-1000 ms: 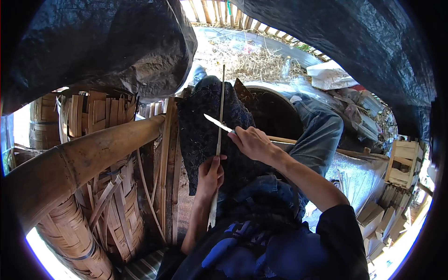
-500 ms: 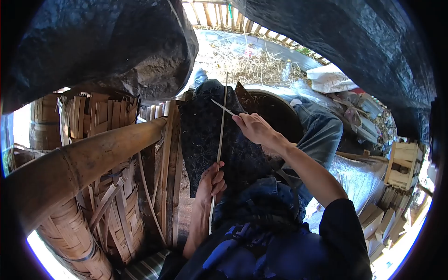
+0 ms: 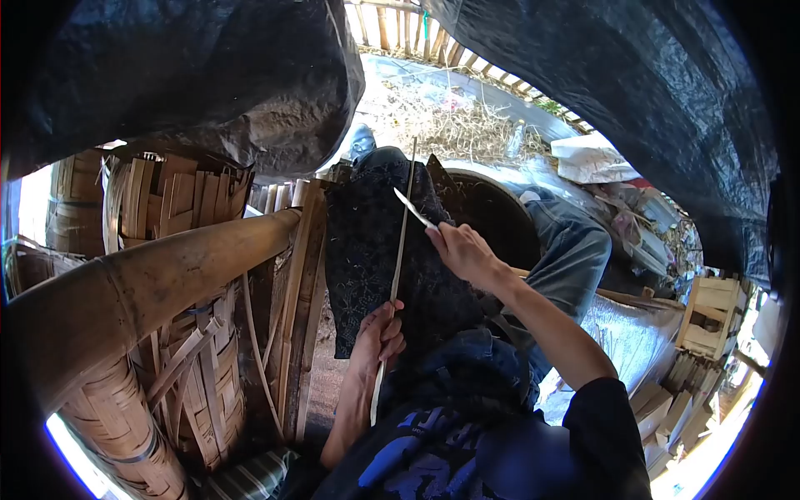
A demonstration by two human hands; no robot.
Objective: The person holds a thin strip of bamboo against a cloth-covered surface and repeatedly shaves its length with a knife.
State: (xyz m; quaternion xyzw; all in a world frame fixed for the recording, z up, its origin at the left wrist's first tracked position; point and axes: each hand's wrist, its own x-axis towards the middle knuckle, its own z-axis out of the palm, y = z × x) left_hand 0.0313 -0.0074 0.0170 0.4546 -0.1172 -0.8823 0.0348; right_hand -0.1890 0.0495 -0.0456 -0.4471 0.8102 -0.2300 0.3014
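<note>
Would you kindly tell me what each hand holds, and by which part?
The left hand holds a thin strip partway along its length; the right hand grips a knife at the end opposite its tip.

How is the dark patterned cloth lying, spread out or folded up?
Spread out: the patterned cloth shows a broad, draped face beneath the thin bamboo strip.

Pale wooden strip [image 3: 402, 250] – smooth; knife blade [image 3: 411, 206] – glossy metal.

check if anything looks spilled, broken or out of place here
Dry straw lies strewn up ahead, with a clear bottle by it, which looks untidy. The knife in the right hand and strip in the left hand show no clear damage.
</note>
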